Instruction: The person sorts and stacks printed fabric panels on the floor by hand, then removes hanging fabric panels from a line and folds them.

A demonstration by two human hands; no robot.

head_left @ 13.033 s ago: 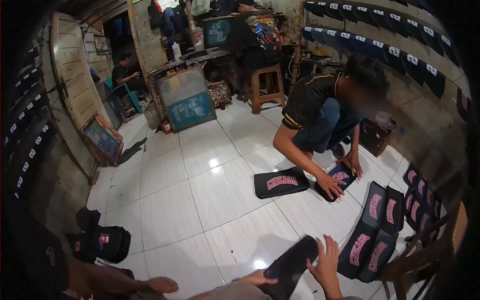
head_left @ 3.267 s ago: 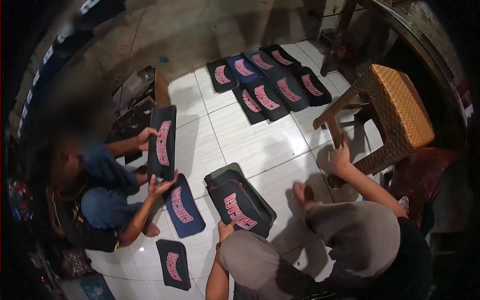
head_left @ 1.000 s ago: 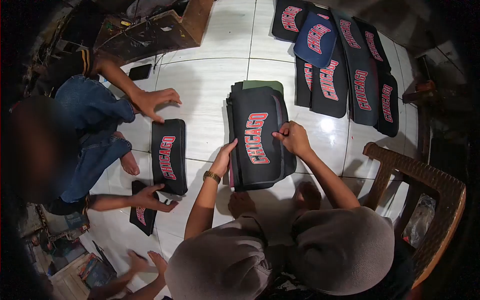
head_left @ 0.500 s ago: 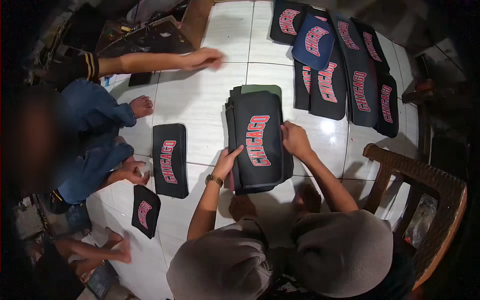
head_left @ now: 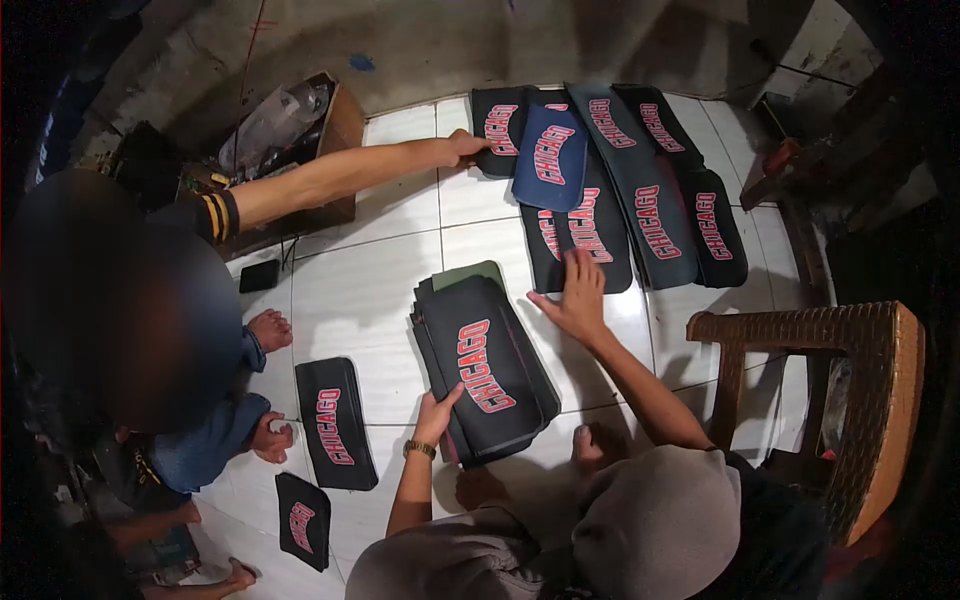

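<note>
In the head view my left hand (head_left: 435,416), with a watch on its wrist, grips the left edge of a thick stack of black CHICAGO-printed panels (head_left: 510,350), thumb on top. A green panel (head_left: 478,270) sticks out at the stack's far end. My right hand (head_left: 577,300) is off the stack, fingers spread, at the near edge of the black printed panels (head_left: 608,262) lying beyond it; whether it touches them I cannot tell. A blue printed panel (head_left: 550,165) lies partly over those.
A co-worker's arm (head_left: 340,180) stretches across to a black panel (head_left: 497,130) at the far side. Two smaller printed piles (head_left: 345,440) (head_left: 303,520) lie at left. Long dark panels (head_left: 665,215) lie far right. A brown stool (head_left: 800,325) stands right, a phone (head_left: 259,276) left.
My right hand has let go of the stack's right edge and moved toward the far panels. The co-worker's hand has reached the far black panel. The camera view has shifted.
</note>
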